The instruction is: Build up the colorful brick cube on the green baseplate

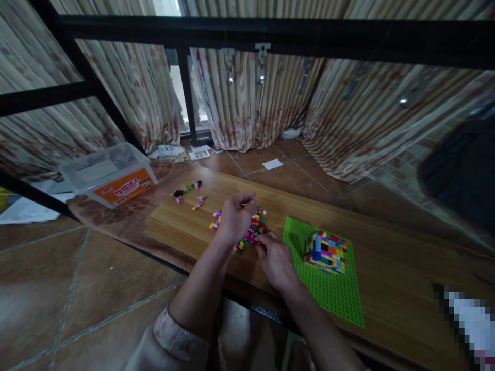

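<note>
My left hand (235, 217) curves over the near end of a multicoloured patch of small plastic bricks (254, 229) on a wooden board (185, 226). My right hand (275, 261) has its fingertips against the patch's lower edge. A few loose bricks (214, 221) lie beside my left hand, partly hidden by it. Farther left, several small pink, black, yellow and green bricks (188, 191) are scattered. To the right, a multicoloured brick structure (326, 252) stands on a green studded baseplate (332, 293), apart from both hands.
A clear plastic box with an orange label (110, 174) stands at the board's far left. A black metal frame (270, 36) crosses above, before striped curtains (251, 98). Papers (168, 152) lie on the tile floor (96, 278). A dark object (460, 175) intrudes at right.
</note>
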